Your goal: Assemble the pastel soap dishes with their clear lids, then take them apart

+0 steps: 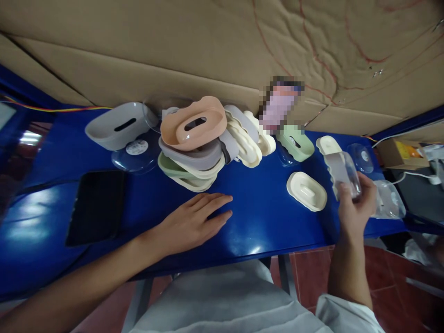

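My left hand (194, 219) lies flat on the blue table with its fingers stretched out, holding nothing. Just beyond its fingertips is a stack of wavy-edged plastic shells, with a peach slotted shell (204, 111) on top and grey, green and cream ones beneath. On the right, my right hand (359, 201) grips a clear plastic container (352, 173) between thumb and fingers. A grey wavy-edged part (336, 167) shows against or inside it; I cannot tell which. Left of that hand a cream wavy-edged piece (307, 191) rests on the table.
A grey slotted shell (120, 125) and a clear cover (133, 159) stand at the back left, above a dark tablet (97, 208). A green shell (296, 143) sits near a blurred-out phone (280, 106). More clear covers (390, 199) and a cardboard box (398, 155) are far right.
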Demonstrator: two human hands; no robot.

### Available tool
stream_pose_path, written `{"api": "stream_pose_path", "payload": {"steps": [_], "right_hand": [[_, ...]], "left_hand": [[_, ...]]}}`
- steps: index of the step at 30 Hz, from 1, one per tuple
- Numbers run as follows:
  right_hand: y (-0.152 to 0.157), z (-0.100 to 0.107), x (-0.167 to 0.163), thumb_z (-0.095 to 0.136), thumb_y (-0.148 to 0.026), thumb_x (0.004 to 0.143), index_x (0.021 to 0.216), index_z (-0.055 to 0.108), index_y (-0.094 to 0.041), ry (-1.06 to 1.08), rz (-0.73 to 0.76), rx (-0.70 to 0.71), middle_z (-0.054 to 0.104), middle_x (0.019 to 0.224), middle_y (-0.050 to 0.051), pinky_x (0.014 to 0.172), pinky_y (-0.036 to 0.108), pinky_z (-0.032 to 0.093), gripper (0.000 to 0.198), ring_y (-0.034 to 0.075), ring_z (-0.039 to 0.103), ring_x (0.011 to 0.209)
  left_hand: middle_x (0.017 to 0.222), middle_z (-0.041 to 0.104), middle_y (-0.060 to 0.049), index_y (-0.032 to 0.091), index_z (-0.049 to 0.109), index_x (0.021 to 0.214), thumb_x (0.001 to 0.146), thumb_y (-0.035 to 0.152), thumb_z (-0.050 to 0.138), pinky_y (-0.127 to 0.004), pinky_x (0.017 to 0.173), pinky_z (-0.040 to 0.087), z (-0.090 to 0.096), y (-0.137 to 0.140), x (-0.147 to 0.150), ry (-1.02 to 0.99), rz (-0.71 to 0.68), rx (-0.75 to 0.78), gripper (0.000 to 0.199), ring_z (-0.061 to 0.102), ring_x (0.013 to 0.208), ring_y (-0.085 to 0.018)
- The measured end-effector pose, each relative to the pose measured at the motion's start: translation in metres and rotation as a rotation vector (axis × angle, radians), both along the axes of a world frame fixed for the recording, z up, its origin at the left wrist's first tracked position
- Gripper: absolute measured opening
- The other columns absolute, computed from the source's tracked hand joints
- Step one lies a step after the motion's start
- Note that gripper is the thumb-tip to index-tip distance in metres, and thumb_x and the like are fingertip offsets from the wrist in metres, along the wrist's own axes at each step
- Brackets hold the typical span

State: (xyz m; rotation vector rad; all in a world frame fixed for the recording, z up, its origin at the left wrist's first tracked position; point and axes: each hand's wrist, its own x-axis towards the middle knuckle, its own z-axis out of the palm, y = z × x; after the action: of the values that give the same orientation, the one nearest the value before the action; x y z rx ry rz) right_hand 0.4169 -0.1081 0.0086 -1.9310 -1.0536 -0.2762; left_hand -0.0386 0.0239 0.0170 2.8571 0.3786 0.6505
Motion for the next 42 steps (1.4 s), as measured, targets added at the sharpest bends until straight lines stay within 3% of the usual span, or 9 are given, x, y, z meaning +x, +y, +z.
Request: {"api": "stream_pose_path", "payload": {"steps": [5, 12, 20, 24, 27, 30, 35, 39, 42], "right_hand": [[-0.002, 0.003, 0.030, 0.086, -0.053, 0.084, 0.139, 0.068, -0.023, -0.522, 0.128, -0.186, 0.064, 0.150, 0.023, 0.125, 0.059, 0.043, 0.065, 0.041, 0.055, 0.149], [0.003, 0.011, 0.047, 0.078, -0.042, 0.095, 0.146, 0.065, -0.033, -0.421, 0.383, -0.333, 0.067, 0.151, 0.015, 0.124, 0.061, 0.045, 0.054, 0.042, 0.058, 0.147], [-0.010, 0.006, -0.040, 0.070, -0.034, 0.103, 0.135, 0.072, -0.027, -0.461, 0.568, -0.426, 0.077, 0.124, 0.010, 0.097, 0.056, 0.060, 0.034, 0.035, 0.075, 0.112], [-0.004, 0.013, -0.098, 0.067, -0.028, 0.105, 0.147, 0.066, -0.027, -0.368, 0.878, -0.468, 0.072, 0.142, 0.011, 0.104, 0.050, 0.061, 0.041, 0.030, 0.071, 0.129], [0.021, 0.034, -0.119, 0.067, -0.028, 0.106, 0.153, 0.059, -0.026, -0.319, 1.070, -0.422, 0.066, 0.152, 0.013, 0.113, 0.048, 0.059, 0.048, 0.029, 0.065, 0.141], [0.062, 0.049, -0.110, 0.067, -0.031, 0.106, 0.153, 0.059, -0.027, -0.385, 0.949, -0.358, 0.063, 0.155, 0.013, 0.121, 0.055, 0.052, 0.048, 0.032, 0.061, 0.145], [0.118, 0.032, -0.067, 0.062, -0.049, 0.108, 0.155, 0.056, -0.020, -0.470, 0.374, -0.427, 0.063, 0.154, 0.020, 0.127, 0.071, 0.036, 0.056, 0.040, 0.056, 0.145], [0.121, 0.023, -0.052, 0.059, -0.056, 0.107, 0.126, 0.074, -0.017, -0.416, 0.335, -0.491, 0.079, 0.120, 0.017, 0.109, 0.059, 0.054, 0.045, 0.033, 0.072, 0.113], [0.107, 0.031, -0.055, 0.060, -0.058, 0.106, 0.116, 0.077, -0.016, -0.378, 0.301, -0.369, 0.080, 0.112, 0.015, 0.100, 0.051, 0.058, 0.047, 0.031, 0.075, 0.107]], "left_hand": [[0.145, 0.069, -0.016, 0.017, 0.074, 0.125, 0.099, 0.009, 0.067, -0.049, 0.109, 0.062, -0.002, -0.001, -0.002, 0.010, -0.004, 0.004, 0.028, 0.069, 0.130, -0.031], [0.144, 0.070, -0.015, 0.017, 0.075, 0.125, 0.099, 0.013, 0.071, -0.049, 0.110, 0.061, -0.007, -0.001, -0.001, 0.060, -0.014, 0.013, 0.026, 0.069, 0.129, -0.031], [0.143, 0.070, -0.014, 0.019, 0.070, 0.138, 0.097, 0.011, 0.070, -0.046, 0.111, 0.058, -0.006, 0.001, -0.001, 0.070, -0.022, 0.013, 0.042, 0.070, 0.125, -0.029], [0.150, 0.066, -0.014, 0.024, 0.062, 0.151, 0.096, 0.007, 0.067, -0.047, 0.114, 0.056, -0.004, -0.001, 0.000, 0.092, -0.031, -0.007, 0.057, 0.067, 0.132, -0.030], [0.160, 0.058, -0.016, 0.026, 0.060, 0.154, 0.102, 0.023, 0.071, -0.050, 0.119, 0.051, -0.007, -0.004, 0.003, 0.099, -0.076, -0.047, 0.053, 0.061, 0.142, -0.033], [0.163, 0.057, -0.014, 0.027, 0.062, 0.151, 0.103, 0.038, 0.074, -0.047, 0.125, 0.044, -0.011, -0.006, 0.006, 0.135, -0.124, -0.100, 0.051, 0.057, 0.147, -0.030], [0.138, 0.072, -0.012, 0.021, 0.068, 0.139, 0.103, 0.016, 0.070, -0.040, 0.116, 0.050, -0.011, -0.002, 0.004, 0.095, -0.103, -0.026, 0.036, 0.067, 0.131, -0.025], [0.136, 0.074, -0.012, 0.018, 0.069, 0.134, 0.102, 0.008, 0.065, -0.041, 0.112, 0.053, -0.008, 0.001, -0.003, 0.091, -0.067, 0.018, 0.034, 0.070, 0.124, -0.026], [0.134, 0.075, -0.012, 0.017, 0.070, 0.134, 0.100, 0.003, 0.063, -0.041, 0.114, 0.053, -0.006, 0.002, -0.005, 0.106, -0.065, 0.009, 0.038, 0.069, 0.126, -0.025]]}}
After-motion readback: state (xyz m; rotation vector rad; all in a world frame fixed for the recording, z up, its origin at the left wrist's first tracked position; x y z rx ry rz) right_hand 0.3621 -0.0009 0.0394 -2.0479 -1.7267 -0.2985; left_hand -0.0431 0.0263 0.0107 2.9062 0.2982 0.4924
